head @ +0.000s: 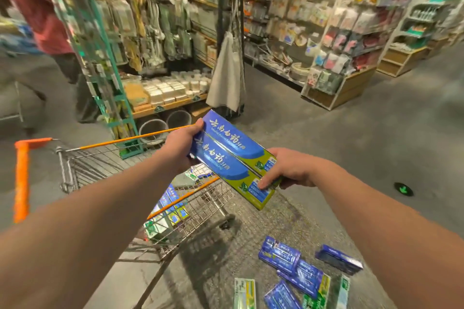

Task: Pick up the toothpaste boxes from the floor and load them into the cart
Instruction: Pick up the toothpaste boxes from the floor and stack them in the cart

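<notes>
Head view, left edge: a person in a red shirt and dark trousers (37,15) stands beside a green wire display rack (100,57); both are well apart from the work.

Next comes the silver wire-mesh shopping cart with orange rim and handle (95,165); several blue-and-green toothpaste boxes in the basket (173,204) lie loosely stacked against its mesh wall.

Above the basket's right side, the left grip (180,148) is closed on the far end of two long blue-and-green cardboard toothpaste boxes held side by side (233,158), with its fingers curled round that end. The right grip (288,170) pinches the near end of this held pair, thumb on top and fingers beneath; neither grip is free.

The pair's long axis runs from upper left, away from the person, to lower right, toward the person. The printed faces point up. The basket opening lies below and to the left of the pair, so the left grip is the nearer one to the cart; judged from this, the load should travel left and down, far end leading, and clear the orange rim before release.

Further right and lower, the remaining blue and green toothpaste boxes on the grey floor (300,271) lie scattered at mixed angles, some overlapping, near the cart's front wheel side and under the right forearm. The task is therefore judged to be partly done.

A round green arrow floor marker (403,188) sits at the right.
</notes>
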Motion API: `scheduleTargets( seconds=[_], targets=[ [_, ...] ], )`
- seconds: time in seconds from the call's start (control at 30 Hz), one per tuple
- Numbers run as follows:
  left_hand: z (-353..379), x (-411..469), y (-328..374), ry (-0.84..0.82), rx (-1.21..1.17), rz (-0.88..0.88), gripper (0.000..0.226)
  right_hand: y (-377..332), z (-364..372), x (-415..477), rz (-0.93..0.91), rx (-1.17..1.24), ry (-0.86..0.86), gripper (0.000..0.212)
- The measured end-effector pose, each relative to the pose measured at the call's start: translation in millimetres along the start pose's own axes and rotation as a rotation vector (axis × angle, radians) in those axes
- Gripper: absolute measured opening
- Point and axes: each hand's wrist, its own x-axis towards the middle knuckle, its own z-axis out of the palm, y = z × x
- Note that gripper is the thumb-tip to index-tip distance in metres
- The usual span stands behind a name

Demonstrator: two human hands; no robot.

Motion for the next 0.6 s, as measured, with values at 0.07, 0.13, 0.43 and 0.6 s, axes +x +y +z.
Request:
scheduleTargets(
  seconds=[0.07,0.13,0.43,0.6],
  targets=[
    [-25.8,33.6,9.2,0.031,0.131,0.032,0.028,-16.3,10.6,35.7,-0.003,-0.003,0.024,0.065],
    [-51.7,71.1,14.9,0.049,0.260,0.056,0.027,-32.4,20.8,75.1,-0.001,-0.015,0.060,0.060],
    [-137.1,227.1,25.4,0.082,0.403,-0.087,0.044,-85.8,75.2,248.9,-0.024,-0.215,0.152,0.110],
    [-151.1,305.3,6.4,0.242,0.484,-0.109,0.107,-91.5,86.1,335.0,0.011,-0.221,0.146,0.106]
  ],
)
